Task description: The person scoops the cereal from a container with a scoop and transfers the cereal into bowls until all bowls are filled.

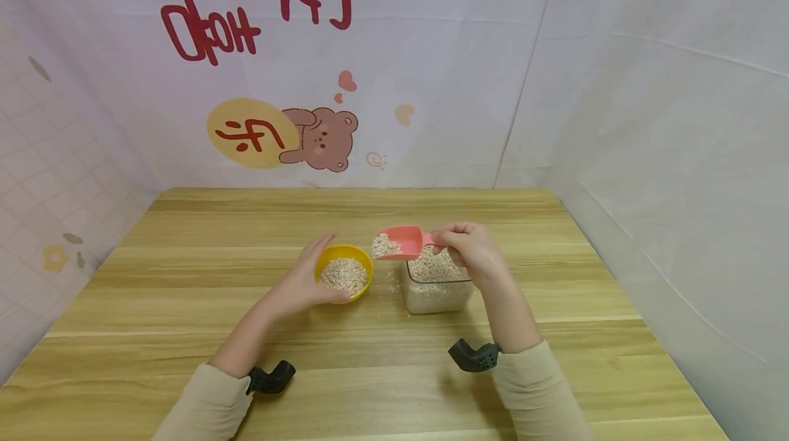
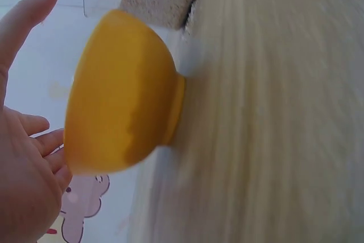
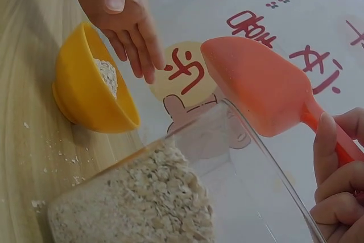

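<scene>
My right hand (image 1: 471, 249) grips the handle of a pink scoop (image 1: 411, 241), which hangs above the clear container with pale oat flakes (image 1: 383, 245) at its front end. In the right wrist view the scoop (image 3: 259, 83) shows its underside, so its load is hidden there. A yellow bowl (image 1: 368, 264), partly filled with oat flakes, stands upright on the table. Beside and above its rim is my left hand (image 1: 302, 280), thumb and fingers spread and fairly straight; whether they touch the bowl I cannot tell. The left wrist view shows the side of the bowl (image 2: 122, 95).
A clear rectangular container (image 1: 439, 300) holds many oat flakes, right of the bowl. Stray flakes (image 3: 71, 155) lie on the wooden table (image 1: 345, 386) between the two. White printed cloth (image 1: 431, 85) hangs behind the table and along its sides.
</scene>
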Available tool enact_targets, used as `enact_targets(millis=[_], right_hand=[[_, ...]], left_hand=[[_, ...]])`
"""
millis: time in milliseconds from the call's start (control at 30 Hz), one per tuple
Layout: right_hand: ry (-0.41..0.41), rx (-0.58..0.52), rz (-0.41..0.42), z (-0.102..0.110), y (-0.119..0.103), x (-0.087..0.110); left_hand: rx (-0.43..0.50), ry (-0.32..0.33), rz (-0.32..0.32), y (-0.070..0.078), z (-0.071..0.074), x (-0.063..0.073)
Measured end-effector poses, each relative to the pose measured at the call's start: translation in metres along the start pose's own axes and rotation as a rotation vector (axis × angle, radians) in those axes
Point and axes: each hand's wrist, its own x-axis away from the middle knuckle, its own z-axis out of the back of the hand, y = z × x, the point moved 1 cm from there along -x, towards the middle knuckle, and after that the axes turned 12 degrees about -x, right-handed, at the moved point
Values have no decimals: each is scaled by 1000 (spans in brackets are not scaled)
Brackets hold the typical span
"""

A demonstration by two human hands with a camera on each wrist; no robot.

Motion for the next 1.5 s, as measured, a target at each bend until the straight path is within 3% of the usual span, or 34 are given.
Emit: enact_targets(millis=[433,733,1067,1300,1500], right_hand=[[11,108,-45,-18,-2,-11],[0,193,-49,-33,-2,-20],[-1,413,-36,-43,-2,-29],[-61,345,-28,-51,2,-35],[-96,386,-5,-55,1,-37]], left_hand=[[-43,-22,6,-20,0,3],[-39,-45,11,-25,0,4],[-42,-55,9,-30,-2,3],[-42,-56,12,-31,-3,2],[-43,-60,21,-31,-4,2]])
